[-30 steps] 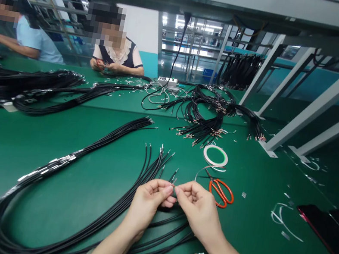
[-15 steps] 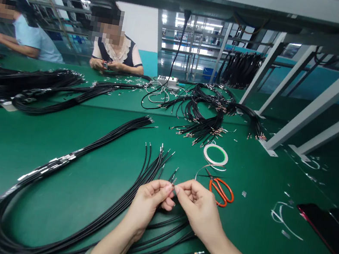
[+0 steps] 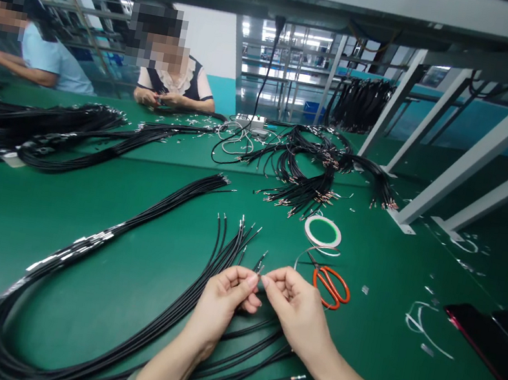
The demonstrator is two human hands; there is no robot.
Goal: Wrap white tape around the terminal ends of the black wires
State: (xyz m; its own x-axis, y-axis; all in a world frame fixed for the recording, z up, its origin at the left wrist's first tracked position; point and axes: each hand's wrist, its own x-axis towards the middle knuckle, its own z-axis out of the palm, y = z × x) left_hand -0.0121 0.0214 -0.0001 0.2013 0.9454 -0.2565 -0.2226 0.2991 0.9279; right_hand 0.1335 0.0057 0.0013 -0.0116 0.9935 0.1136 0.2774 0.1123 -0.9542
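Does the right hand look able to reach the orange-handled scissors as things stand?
Probably yes. The right hand sits close to the orange-handled scissors, and nothing appears to lie between them. Its fingertips are pinched up beside the left hand, so it would need to move away first.

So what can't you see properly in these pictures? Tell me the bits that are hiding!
Head view:
- What the left hand and right hand pinch: hidden by them.
- What the seated person holds: too small.
- The person at far left: cut off by the left edge.
- The dark flat slabs: cut off by the right edge.
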